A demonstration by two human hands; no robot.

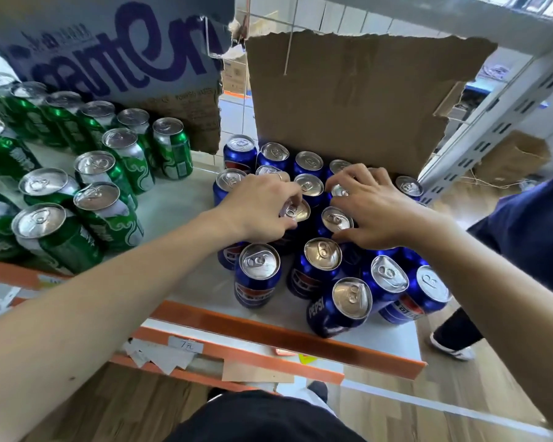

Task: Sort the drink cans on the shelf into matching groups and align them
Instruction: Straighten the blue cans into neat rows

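A printed cardboard box [125, 43] is seen above the green cans [122, 161], its contents hidden, and a torn cardboard sheet [348, 100] is stood behind the blue cans [259, 266]. Both groups are set upright on the pale shelf [179, 202], green at the left and blue at the right, with a bare strip between. The shelf is edged by an orange rail [268, 333] and a wooden floor [396, 393] lies below. Within the blue group, the centre can [297, 212] is gripped at its top by the left hand [259, 208]. The next can [336, 220], just beside it, is clasped by the curled fingers of the right hand [374, 208].
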